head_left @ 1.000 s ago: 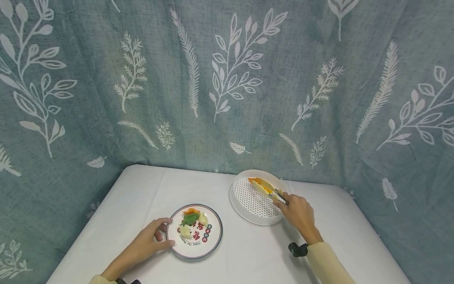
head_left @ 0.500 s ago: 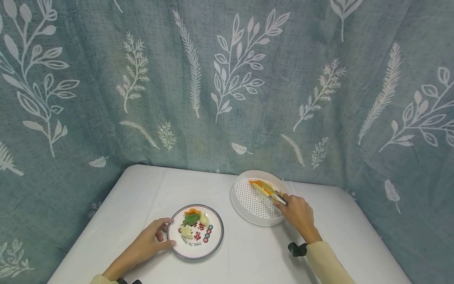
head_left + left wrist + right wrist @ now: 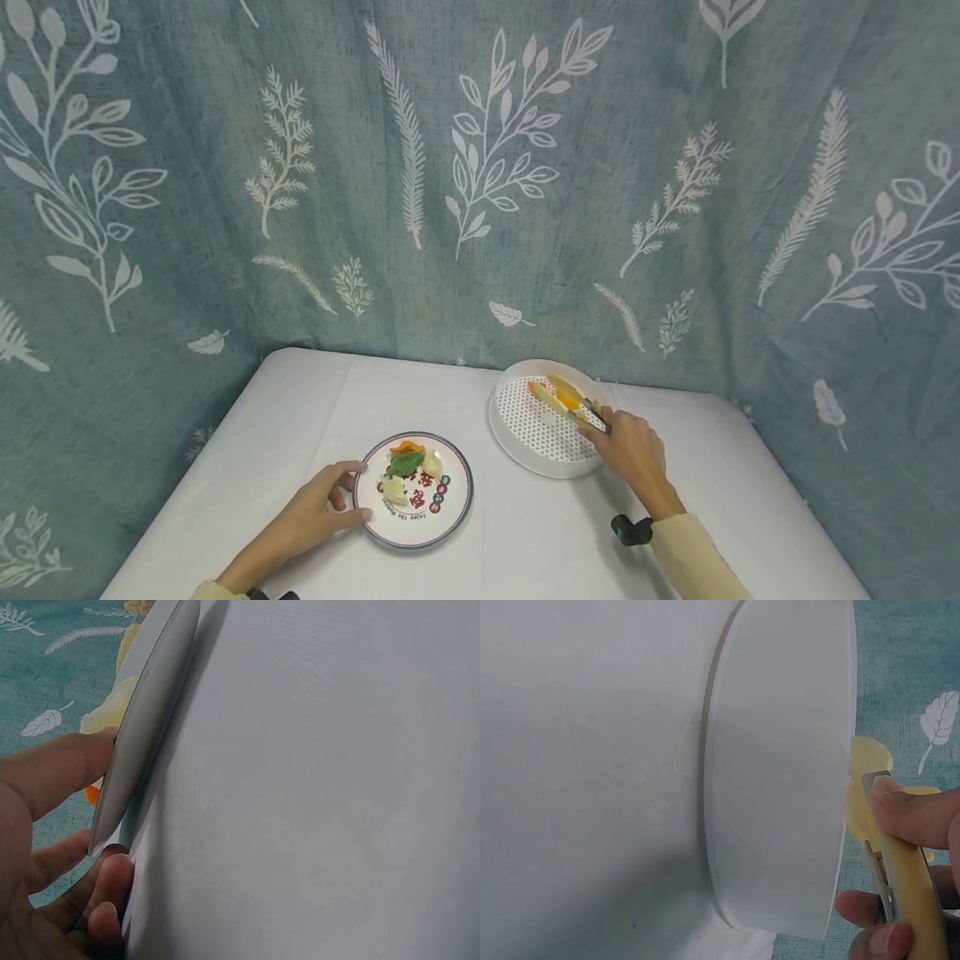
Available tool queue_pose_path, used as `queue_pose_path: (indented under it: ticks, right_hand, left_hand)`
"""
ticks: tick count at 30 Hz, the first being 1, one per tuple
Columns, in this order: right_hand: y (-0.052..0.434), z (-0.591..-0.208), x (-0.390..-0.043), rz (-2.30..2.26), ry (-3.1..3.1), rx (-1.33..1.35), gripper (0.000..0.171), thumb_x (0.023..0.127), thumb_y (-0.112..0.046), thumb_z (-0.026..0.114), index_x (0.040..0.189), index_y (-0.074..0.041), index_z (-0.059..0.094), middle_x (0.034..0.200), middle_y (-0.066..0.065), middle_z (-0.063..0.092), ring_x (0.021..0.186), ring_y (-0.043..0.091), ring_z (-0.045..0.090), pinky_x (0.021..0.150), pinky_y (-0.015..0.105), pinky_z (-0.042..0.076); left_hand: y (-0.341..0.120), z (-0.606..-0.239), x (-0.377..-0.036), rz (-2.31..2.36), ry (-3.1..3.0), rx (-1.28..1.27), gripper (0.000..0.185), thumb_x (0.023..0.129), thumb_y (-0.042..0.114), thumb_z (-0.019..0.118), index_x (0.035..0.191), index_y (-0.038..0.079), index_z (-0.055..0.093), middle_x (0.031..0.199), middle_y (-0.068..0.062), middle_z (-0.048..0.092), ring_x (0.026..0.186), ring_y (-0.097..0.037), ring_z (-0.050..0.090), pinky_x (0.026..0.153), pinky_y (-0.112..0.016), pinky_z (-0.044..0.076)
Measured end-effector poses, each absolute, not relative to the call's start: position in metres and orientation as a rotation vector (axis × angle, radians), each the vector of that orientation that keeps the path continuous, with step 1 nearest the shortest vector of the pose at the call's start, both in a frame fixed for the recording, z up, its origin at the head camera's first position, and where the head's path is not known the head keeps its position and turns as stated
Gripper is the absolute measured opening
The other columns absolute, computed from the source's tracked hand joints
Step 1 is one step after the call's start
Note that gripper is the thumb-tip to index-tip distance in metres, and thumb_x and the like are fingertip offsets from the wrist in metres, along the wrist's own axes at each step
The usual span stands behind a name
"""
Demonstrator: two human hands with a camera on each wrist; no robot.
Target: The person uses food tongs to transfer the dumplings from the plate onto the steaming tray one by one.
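My left hand (image 3: 322, 504) holds the left rim of a round white plate (image 3: 397, 530) with a dark border and red print. Green (image 3: 405, 463), orange (image 3: 407, 447) and pale dumpling-like pieces (image 3: 393, 490) lie on the plate. In the left wrist view, the fingers sit at the rim of the plate (image 3: 146, 727), some below its edge. My right hand (image 3: 633, 450) grips yellow-tipped tongs (image 3: 551, 402), their arms spread over a white round basket (image 3: 540, 468) with a perforated floor. An orange piece (image 3: 567, 401) shows between the arms. In the right wrist view, the thumb presses the tongs (image 3: 915, 900).
A white cloth (image 3: 525, 533) covers the table. Blue-green curtains with white leaf prints (image 3: 502, 314) rise behind and on both sides. The basket stands near the table's back edge, right of the plate and farther back.
The tongs' arms have spread apart, and the orange piece shows lower, between them. The left hand and plate hold their places.
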State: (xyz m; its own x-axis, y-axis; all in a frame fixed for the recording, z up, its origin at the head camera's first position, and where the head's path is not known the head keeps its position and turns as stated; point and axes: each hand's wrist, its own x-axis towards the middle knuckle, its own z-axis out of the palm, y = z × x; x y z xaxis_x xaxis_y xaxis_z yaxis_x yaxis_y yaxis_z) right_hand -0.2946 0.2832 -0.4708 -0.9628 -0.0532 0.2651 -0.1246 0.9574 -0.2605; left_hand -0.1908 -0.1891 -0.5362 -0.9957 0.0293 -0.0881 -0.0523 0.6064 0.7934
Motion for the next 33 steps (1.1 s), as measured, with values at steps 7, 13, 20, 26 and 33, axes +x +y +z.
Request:
queue_pose_path:
  ticks: [7, 13, 20, 26, 33]
  right_hand:
    - [0.277, -0.469, -0.280, 0.412, -2.841, 0.157, 0.067, 0.090, -0.046, 0.077, 0.134, 0.002, 0.065, 0.101, 0.018, 0.072, 0.070, 0.024, 0.057, 0.054, 0.039, 0.044]
    - [0.271, -0.466, -0.269, 0.394, -2.831, 0.187, 0.068, 0.090, -0.048, 0.077, 0.134, 0.002, 0.065, 0.095, 0.011, 0.071, 0.071, 0.022, 0.059, 0.056, 0.039, 0.046]
    - [0.261, -0.463, -0.258, 0.416, -2.798, 0.239, 0.064, 0.089, -0.049, 0.079, 0.132, -0.003, 0.069, 0.089, 0.008, 0.070, 0.070, 0.020, 0.059, 0.055, 0.036, 0.045]
    - [0.247, -0.461, -0.246, 0.458, -2.778, 0.284, 0.062, 0.086, -0.046, 0.082, 0.130, -0.003, 0.070, 0.091, 0.008, 0.072, 0.070, 0.018, 0.058, 0.056, 0.034, 0.046]
    - [0.232, -0.462, -0.233, 0.467, -2.765, 0.344, 0.062, 0.083, -0.045, 0.085, 0.128, -0.005, 0.072, 0.074, -0.005, 0.059, 0.061, 0.012, 0.045, 0.052, 0.030, 0.038]
  left_hand:
    - [-0.189, -0.538, -0.190, 1.349, 2.728, -0.022, 0.078, 0.073, 0.036, 0.093, 0.139, 0.015, 0.059, 0.110, 0.002, 0.059, 0.084, -0.016, 0.051, 0.067, -0.032, 0.044]
    - [-0.189, -0.537, -0.190, 1.350, 2.738, -0.011, 0.078, 0.073, 0.037, 0.093, 0.139, 0.015, 0.059, 0.110, 0.002, 0.059, 0.084, -0.016, 0.051, 0.067, -0.032, 0.044]
    - [-0.189, -0.537, -0.191, 1.344, 2.746, -0.007, 0.077, 0.073, 0.037, 0.093, 0.139, 0.015, 0.059, 0.111, 0.002, 0.059, 0.085, -0.016, 0.051, 0.067, -0.032, 0.043]
    - [-0.190, -0.537, -0.191, 1.348, 2.743, -0.004, 0.077, 0.073, 0.037, 0.093, 0.139, 0.015, 0.059, 0.111, 0.002, 0.059, 0.086, -0.015, 0.051, 0.068, -0.033, 0.044]
    - [-0.189, -0.536, -0.193, 1.339, 2.737, -0.030, 0.080, 0.071, 0.038, 0.094, 0.139, 0.015, 0.059, 0.110, 0.001, 0.059, 0.085, -0.016, 0.051, 0.068, -0.034, 0.044]
